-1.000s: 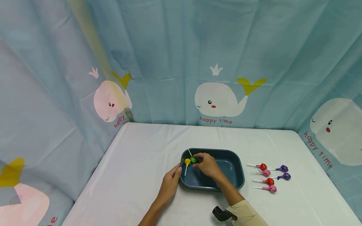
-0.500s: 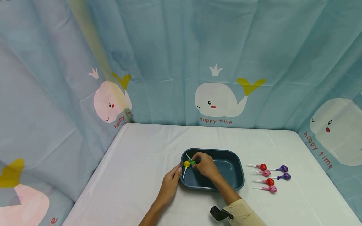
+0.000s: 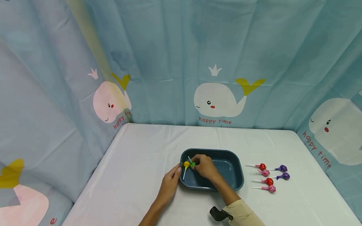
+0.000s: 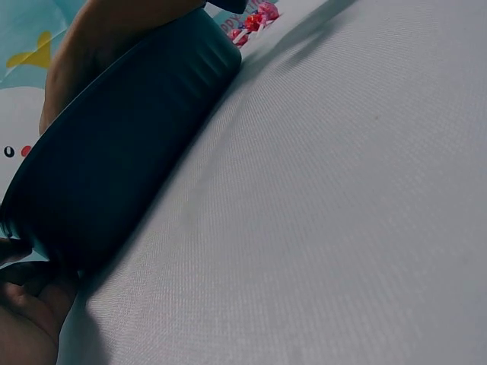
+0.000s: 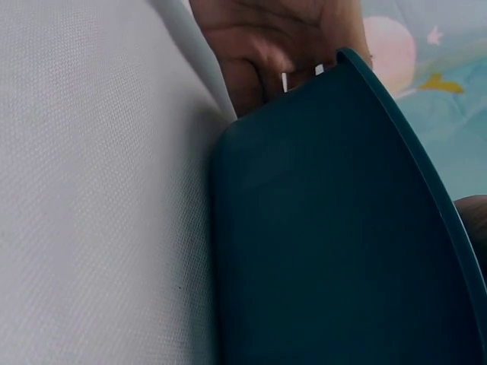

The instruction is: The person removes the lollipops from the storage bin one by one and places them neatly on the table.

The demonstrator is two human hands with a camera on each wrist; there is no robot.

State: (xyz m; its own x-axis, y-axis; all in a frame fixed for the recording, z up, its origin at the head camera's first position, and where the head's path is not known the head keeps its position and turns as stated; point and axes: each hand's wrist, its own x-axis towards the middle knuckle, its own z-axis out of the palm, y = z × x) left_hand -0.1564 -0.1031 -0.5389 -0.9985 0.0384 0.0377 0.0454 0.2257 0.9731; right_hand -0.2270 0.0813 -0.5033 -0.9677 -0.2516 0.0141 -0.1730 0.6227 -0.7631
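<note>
In the head view a dark blue-green rectangular plastic box (image 3: 226, 187) stands on the white table. My left hand (image 3: 168, 185) grips its left end, thumb near the front corner; part of its fingers is hidden behind the wall. My right hand (image 3: 205, 168) reaches inside and pinches a green lollipop (image 3: 192, 164) by its wrapped head, its white stick pointing up and left. Just left of it lies a yellow lollipop (image 3: 186, 164), stick towards the front. Both wrist views show the box's outer wall (image 4: 114, 144), which hides the lollipops inside.
Right of the box several lollipops lie on the white tablecloth (image 3: 135, 157): red (image 3: 261, 166), pink (image 3: 268, 188) and purple (image 3: 283, 176) ones, sticks pointing left. Blue curtains with whale prints (image 3: 216, 99) enclose the table's back and sides.
The green lollipop has come down lower beside the yellow one, with my right hand still on it. The yellow lollipop has shifted slightly down and left. My left hand stays on the box.
</note>
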